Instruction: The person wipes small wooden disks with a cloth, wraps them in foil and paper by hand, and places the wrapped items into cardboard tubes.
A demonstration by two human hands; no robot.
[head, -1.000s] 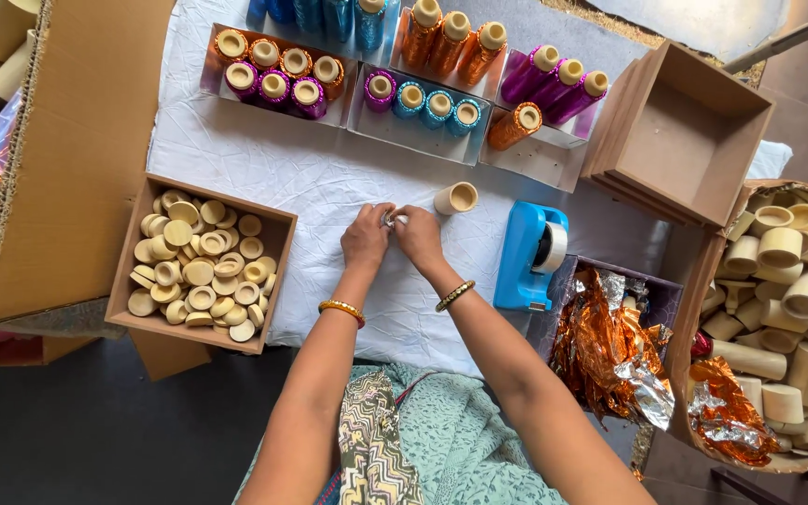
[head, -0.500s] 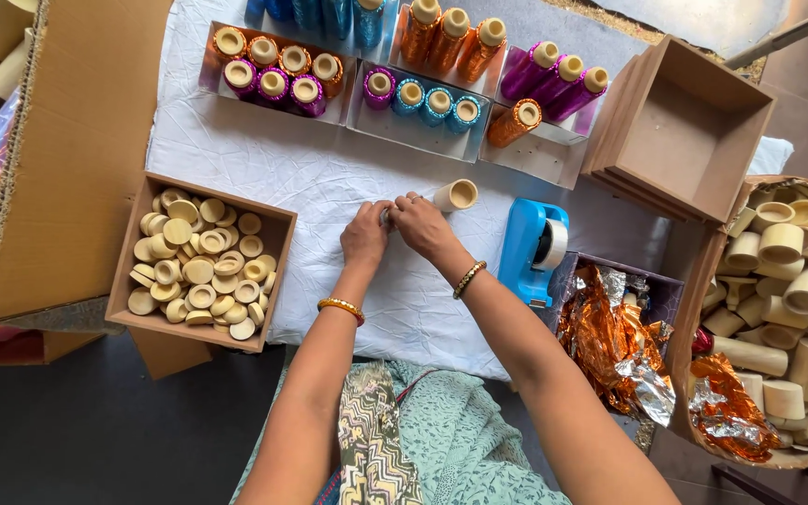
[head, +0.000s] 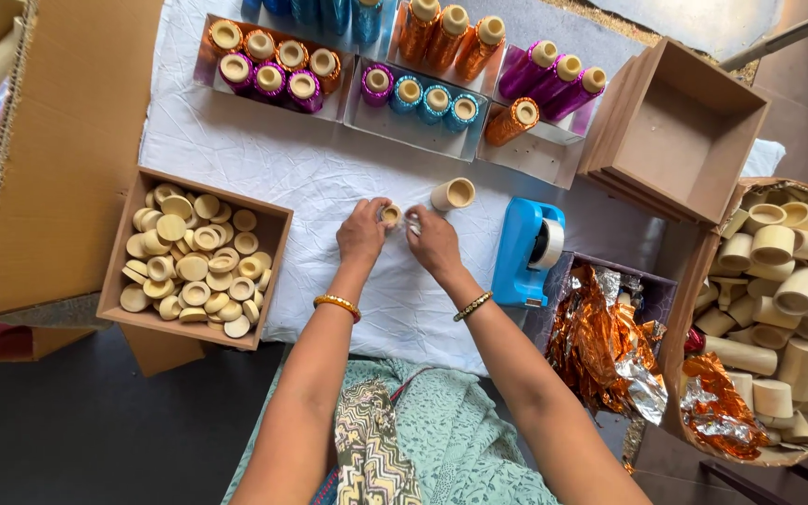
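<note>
A: Where are the hands?

B: Both at the middle of the white cloth; the left hand has its fingers curled round a small cream cap, pinched at the tips; the right hand is closed too, fingertips bent on something pale just beside the cap; what it is I cannot tell, too much is hidden.

A: Do the hands touch?

B: Nearly; only a narrow gap between them, the cap at that gap.

A: What crowds them?

B: A bare tube lies on its side just beyond the right hand, close but apart; the blue tape dispenser stands near to the right; a brown box of caps sits to the left, its near edge at the cloth's front edge.

A: And further out?

B: Trays of foil-wrapped spools line the far edge; an empty box tilts at the far right corner; beside the dispenser a box of orange foil, then a basket of tubes off the table's right side.

A: Any open room?

B: A bare patch of cloth between the hands and the trays, and another strip under the forearms toward the near edge; the left side is closed in by a big cardboard flap.
</note>
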